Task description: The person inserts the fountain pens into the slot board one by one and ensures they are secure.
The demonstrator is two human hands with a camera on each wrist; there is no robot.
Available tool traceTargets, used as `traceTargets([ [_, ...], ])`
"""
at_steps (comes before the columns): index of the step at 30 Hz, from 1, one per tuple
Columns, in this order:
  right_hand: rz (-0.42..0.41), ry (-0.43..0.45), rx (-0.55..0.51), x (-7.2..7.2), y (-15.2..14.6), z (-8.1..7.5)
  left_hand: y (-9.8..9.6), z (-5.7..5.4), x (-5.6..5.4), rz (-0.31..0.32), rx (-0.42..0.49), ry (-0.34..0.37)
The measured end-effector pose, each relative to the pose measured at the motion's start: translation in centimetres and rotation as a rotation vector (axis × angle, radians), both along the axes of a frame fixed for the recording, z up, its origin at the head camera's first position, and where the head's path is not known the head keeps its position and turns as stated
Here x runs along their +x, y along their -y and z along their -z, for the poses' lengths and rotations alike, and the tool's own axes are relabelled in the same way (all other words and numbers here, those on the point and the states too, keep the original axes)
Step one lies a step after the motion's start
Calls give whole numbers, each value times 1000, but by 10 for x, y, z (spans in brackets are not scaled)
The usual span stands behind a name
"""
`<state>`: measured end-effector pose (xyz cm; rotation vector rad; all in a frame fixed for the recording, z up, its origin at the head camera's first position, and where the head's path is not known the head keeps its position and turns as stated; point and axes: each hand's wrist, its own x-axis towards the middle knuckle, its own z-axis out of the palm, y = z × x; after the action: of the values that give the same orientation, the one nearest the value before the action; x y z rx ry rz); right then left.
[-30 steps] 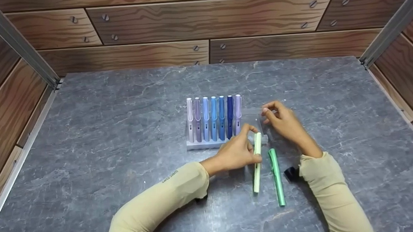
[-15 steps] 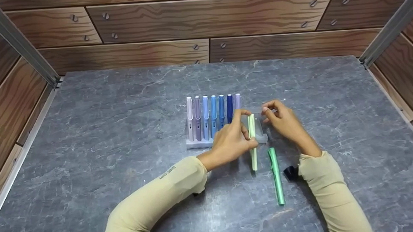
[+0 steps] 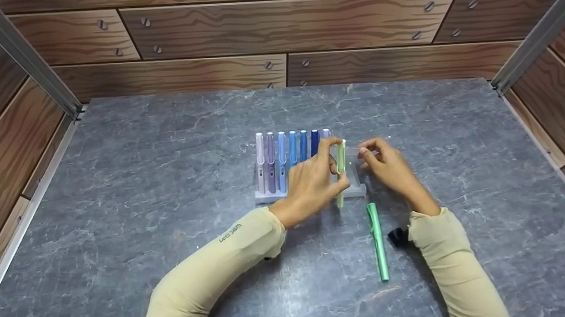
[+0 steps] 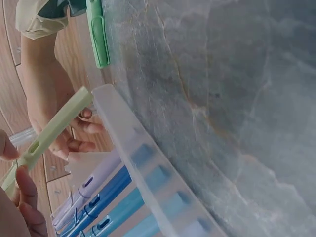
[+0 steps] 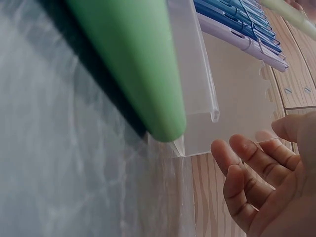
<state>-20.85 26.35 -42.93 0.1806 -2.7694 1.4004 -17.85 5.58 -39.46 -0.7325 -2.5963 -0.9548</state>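
Observation:
My left hand [image 3: 310, 186] pinches a pale green pen [image 3: 341, 158] between thumb and fingers, in front of the right part of a clear pen stand [image 3: 271, 197]. In the left wrist view that pale green pen [image 4: 57, 121] slants, one end pointing at the stand's ledge, apart from it. Several pens [image 3: 271, 159] in lilac, purple and blues lean side by side in the stand. At the stand's right edge, my right hand [image 3: 389, 170] holds the panel [image 5: 232, 98] lightly between thumb and finger. Some of its fingers are curled below the edge.
A green pen [image 3: 378, 243] lies on the grey marbled table [image 3: 166, 150], in front of the stand's right end. A dark wrist mount [image 3: 398, 238] sits by the right cuff. Wood-patterned walls [image 3: 275, 28] and metal posts [image 3: 35, 60] border the table.
My left hand has carried the pale green pen away from me and slightly left, up to the stand, and the pen stands more upright. The right hand stays in place.

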Motion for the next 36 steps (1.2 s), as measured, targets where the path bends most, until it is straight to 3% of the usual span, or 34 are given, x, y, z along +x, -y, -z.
traceTargets([
  [6,5,3,-1,0,0,0,-1,2,-4,-36,-42,-173],
  [16,-6,-2,7,-1,0,0,-2,8,-9,-57,-37,-355],
  [30,4,-1,-19,0,0,0,-6,16,-18,-71,-43,-388],
  [36,6,19,-25,0,1,-1,-7,16,-19,-64,-55,-369],
])
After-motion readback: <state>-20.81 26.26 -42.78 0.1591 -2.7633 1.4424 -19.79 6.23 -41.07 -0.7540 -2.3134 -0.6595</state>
